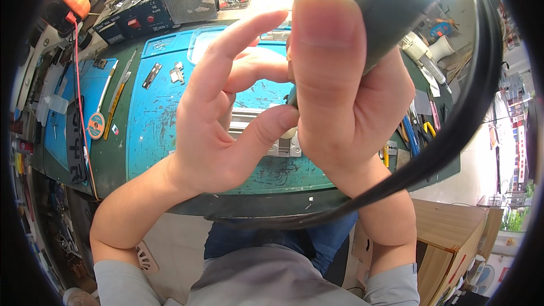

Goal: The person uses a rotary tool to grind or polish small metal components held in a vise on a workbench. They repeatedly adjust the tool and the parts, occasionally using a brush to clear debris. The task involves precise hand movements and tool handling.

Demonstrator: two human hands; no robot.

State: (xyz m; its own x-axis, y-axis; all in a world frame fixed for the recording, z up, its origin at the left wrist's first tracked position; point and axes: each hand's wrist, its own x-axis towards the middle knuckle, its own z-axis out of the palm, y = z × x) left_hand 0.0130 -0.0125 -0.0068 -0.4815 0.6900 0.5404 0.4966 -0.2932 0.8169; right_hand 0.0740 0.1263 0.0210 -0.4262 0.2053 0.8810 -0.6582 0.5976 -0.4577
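Note:
My right hand (345, 96) is wrapped round a thick dark cylindrical tool (391, 5), raised close to the camera with the thumb along its side. A black cable (453, 141) loops down the right and across the front. My left hand (221, 119) comes in beside it, index finger raised and curved, thumb and middle finger bent toward the right thumb. A small dark piece (291, 98) shows at the left thumb's tip; what it is I cannot make out, since the right thumb covers most of it. Below both hands, a silver metal fixture (286, 148) lies on the blue mat (164, 153), partly hidden.
Small metal parts (177, 72) lie on the mat's left, near a yellow cutter knife (115, 110) and an orange-centred spool (96, 124). A black power unit (153, 17) stands at the back left. Pliers and hand tools (416, 130) lie right; a wooden cabinet (447, 226) stands lower right.

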